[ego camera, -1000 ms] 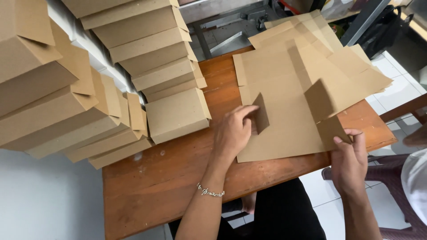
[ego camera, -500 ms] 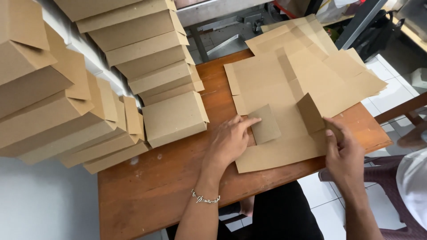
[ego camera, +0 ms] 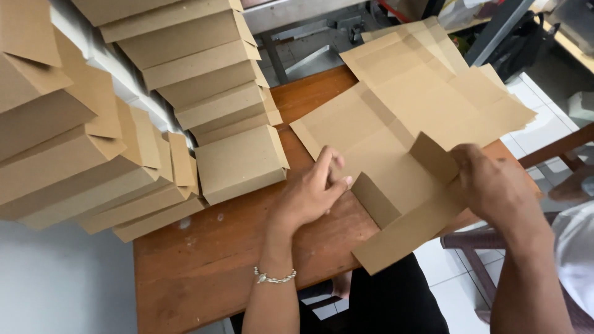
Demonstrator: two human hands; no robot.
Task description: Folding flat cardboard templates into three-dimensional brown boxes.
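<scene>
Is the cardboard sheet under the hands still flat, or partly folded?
Partly folded: the cardboard sheet has two side flaps raised, one at the left hand, one at the right hand.

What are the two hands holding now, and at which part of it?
Both hold the flat cardboard box blank by its near side flaps: the left hand lifts the left flap, the right hand the right flap.

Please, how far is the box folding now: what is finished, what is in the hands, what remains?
Done: many folded boxes stacked on the table. In hand: the left hand and right hand raise the side flaps of one cardboard sheet. Left: its other panels lie flat, and more flat sheets wait behind.
</scene>
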